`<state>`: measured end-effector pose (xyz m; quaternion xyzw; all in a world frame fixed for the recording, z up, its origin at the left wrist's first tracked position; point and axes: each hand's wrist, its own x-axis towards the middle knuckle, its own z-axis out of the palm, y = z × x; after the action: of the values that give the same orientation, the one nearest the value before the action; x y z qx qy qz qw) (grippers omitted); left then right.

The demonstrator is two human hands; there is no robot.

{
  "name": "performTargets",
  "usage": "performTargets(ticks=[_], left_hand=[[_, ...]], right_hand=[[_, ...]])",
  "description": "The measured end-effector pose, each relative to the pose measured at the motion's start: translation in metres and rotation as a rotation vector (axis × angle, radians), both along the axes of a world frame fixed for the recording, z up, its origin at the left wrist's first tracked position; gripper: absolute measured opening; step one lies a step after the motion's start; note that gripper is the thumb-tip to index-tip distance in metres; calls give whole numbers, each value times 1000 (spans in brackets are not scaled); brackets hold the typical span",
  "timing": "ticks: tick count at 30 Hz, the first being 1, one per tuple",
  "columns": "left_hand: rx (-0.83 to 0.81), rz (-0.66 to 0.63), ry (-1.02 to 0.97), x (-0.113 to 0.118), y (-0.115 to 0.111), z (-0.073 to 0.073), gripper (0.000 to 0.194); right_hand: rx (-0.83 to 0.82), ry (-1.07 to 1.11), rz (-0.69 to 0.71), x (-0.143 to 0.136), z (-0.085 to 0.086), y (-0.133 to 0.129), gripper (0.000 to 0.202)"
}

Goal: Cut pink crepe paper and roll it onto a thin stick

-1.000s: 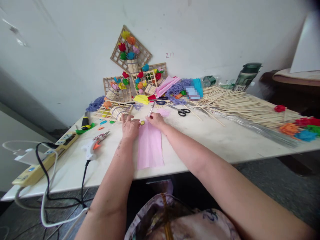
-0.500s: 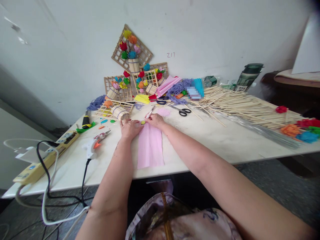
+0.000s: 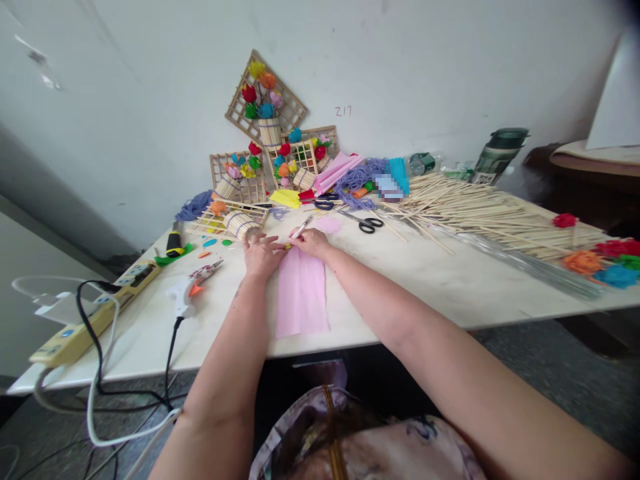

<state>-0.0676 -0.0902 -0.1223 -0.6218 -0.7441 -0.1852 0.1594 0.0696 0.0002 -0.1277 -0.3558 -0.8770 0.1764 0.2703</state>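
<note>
A long strip of pink crepe paper (image 3: 301,293) lies flat on the white table (image 3: 430,280) in front of me. My left hand (image 3: 262,252) presses on the paper's far left corner, fingers spread beside a small yellow-green piece (image 3: 287,246). At the far right corner, my right hand (image 3: 311,241) grips a pen (image 3: 303,227) whose tip points down at the paper's top edge.
A glue gun (image 3: 189,291) and a power strip (image 3: 87,313) with cables lie left. Black scissors (image 3: 369,223), wooden lattice frames with paper flowers (image 3: 270,133), purple yarn and a big pile of wooden sticks (image 3: 480,213) fill the back. Loose paper flowers (image 3: 600,257) sit far right.
My left hand has slid slightly toward the yellow-green piece and my right hand. The pen stays at the paper's top edge.
</note>
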Motion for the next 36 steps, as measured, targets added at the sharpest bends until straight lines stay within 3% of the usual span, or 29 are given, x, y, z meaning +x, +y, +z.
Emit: performTargets(ticks=[10,36], left_hand=[[74,-169,170,3,0,5,20],[56,-99,153,-8,-2,-1,16]], right_hand=[[-12,12,-11,1,2,-3,29],[-17,-68,74,3,7,-4,32]])
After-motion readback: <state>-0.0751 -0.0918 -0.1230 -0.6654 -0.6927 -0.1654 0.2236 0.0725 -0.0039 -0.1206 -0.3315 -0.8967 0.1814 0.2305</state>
